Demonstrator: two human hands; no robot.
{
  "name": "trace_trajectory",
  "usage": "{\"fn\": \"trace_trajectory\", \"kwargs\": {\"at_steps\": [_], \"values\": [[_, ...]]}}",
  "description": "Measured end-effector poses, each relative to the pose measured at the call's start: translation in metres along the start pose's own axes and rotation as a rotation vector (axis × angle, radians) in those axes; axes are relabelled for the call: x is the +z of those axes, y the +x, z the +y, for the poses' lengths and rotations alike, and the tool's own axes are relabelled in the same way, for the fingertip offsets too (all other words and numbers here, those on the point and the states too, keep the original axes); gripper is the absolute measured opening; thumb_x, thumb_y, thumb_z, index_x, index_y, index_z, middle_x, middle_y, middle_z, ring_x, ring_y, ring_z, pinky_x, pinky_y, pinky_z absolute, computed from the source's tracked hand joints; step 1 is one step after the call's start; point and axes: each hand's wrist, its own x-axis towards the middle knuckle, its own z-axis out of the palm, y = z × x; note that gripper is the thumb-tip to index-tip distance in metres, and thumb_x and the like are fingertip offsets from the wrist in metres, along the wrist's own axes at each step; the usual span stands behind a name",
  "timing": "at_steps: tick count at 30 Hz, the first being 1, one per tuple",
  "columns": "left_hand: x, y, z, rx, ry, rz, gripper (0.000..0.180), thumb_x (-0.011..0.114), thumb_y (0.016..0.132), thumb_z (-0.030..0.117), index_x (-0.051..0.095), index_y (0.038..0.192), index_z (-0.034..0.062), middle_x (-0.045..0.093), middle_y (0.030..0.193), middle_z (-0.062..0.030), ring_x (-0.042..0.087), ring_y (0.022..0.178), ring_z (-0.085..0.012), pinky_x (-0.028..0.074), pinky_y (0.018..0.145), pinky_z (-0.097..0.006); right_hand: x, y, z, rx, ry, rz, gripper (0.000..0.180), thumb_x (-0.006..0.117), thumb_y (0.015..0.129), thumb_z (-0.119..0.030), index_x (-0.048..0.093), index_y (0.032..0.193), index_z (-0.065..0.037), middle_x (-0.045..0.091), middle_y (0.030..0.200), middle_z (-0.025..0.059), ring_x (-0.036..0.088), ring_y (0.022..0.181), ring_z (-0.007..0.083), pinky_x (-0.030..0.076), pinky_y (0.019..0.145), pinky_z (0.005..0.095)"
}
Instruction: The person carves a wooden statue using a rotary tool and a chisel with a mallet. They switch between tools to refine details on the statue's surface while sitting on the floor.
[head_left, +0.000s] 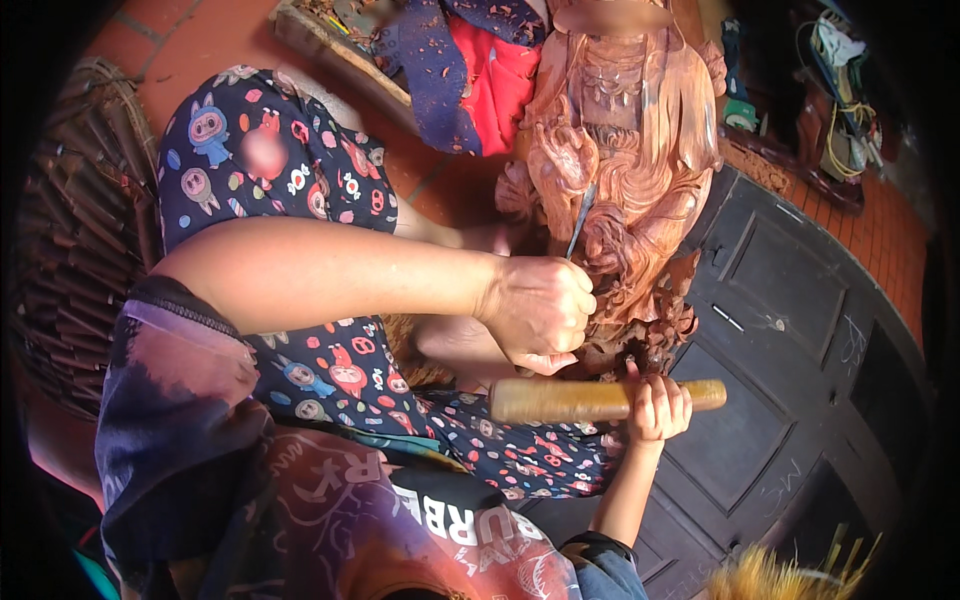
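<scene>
My left hand (538, 308) is closed around a thin metal chisel (580, 222), whose tip rests on a reddish carved wooden statue (625, 150) standing in front of me. My right hand (657, 408) grips a round wooden mallet stick (590, 399), held level just below the left hand and close to the foot of the statue. My left forearm crosses the picture from the left. The statue's lower carving is partly hidden behind my left hand.
The statue rests on a dark panelled wooden door (790, 330) lying flat. My legs in patterned dark trousers (270, 160) fold to the left. Red and blue cloth (470, 70) lies behind, on a red tiled floor (890, 240). A woven basket (80, 230) sits at far left.
</scene>
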Motion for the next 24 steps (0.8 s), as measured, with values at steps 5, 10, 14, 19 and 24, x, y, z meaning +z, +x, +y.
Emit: {"fn": "trace_trajectory", "kwargs": {"at_steps": [5, 10, 14, 19, 24], "values": [[-0.005, -0.002, -0.001, 0.011, 0.031, -0.056, 0.025, 0.057, 0.07, 0.027, 0.048, 0.053, 0.0116, 0.048, 0.055, -0.0009, 0.05, 0.059, -0.0166, 0.04, 0.055, -0.029, 0.004, -0.017, 0.0, 0.07, -0.011, -0.074, 0.022, 0.08, 0.065, -0.018, 0.059, 0.064, -0.012, 0.06, 0.064, 0.0012, 0.055, 0.051, 0.0154, 0.044, 0.046, 0.0265], [-0.007, 0.002, -0.002, 0.028, 0.047, -0.029, 0.024, 0.057, 0.07, 0.027, 0.048, 0.054, 0.0114, 0.048, 0.055, -0.0013, 0.049, 0.059, -0.0163, 0.039, 0.055, -0.028, 0.007, -0.023, 0.005, 0.083, 0.051, -0.054, 0.02, 0.079, 0.065, -0.02, 0.061, 0.065, -0.012, 0.061, 0.065, 0.0007, 0.055, 0.051, 0.0141, 0.042, 0.045, 0.0263], [-0.007, 0.005, 0.002, 0.045, 0.061, 0.057, 0.024, 0.055, 0.068, 0.025, 0.053, 0.049, 0.0098, 0.05, 0.05, -0.0028, 0.052, 0.055, -0.0195, 0.043, 0.057, -0.032, 0.002, -0.013, 0.0, 0.096, -0.038, -0.152, 0.021, 0.078, 0.066, -0.024, 0.061, 0.065, -0.013, 0.06, 0.064, -0.0004, 0.053, 0.049, 0.0134, 0.039, 0.042, 0.027], [0.004, -0.006, 0.009, 0.052, -0.025, 0.032, 0.024, 0.056, 0.065, 0.023, 0.053, 0.047, 0.0083, 0.049, 0.048, -0.0043, 0.052, 0.053, -0.0202, 0.043, 0.055, -0.032, -0.003, -0.014, -0.002, 0.081, 0.011, -0.179, 0.024, 0.078, 0.066, -0.027, 0.057, 0.061, -0.015, 0.058, 0.063, -0.0011, 0.052, 0.048, 0.0138, 0.037, 0.041, 0.0283], [0.005, -0.008, 0.004, 0.046, -0.025, 0.008, 0.023, 0.056, 0.063, 0.023, 0.053, 0.045, 0.008, 0.049, 0.048, -0.0046, 0.052, 0.051, -0.0209, 0.043, 0.055, -0.033, -0.005, -0.017, -0.005, 0.05, 0.046, -0.244, 0.025, 0.076, 0.066, -0.029, 0.056, 0.061, -0.016, 0.059, 0.064, -0.0011, 0.054, 0.051, 0.0156, 0.039, 0.043, 0.0294]]}}
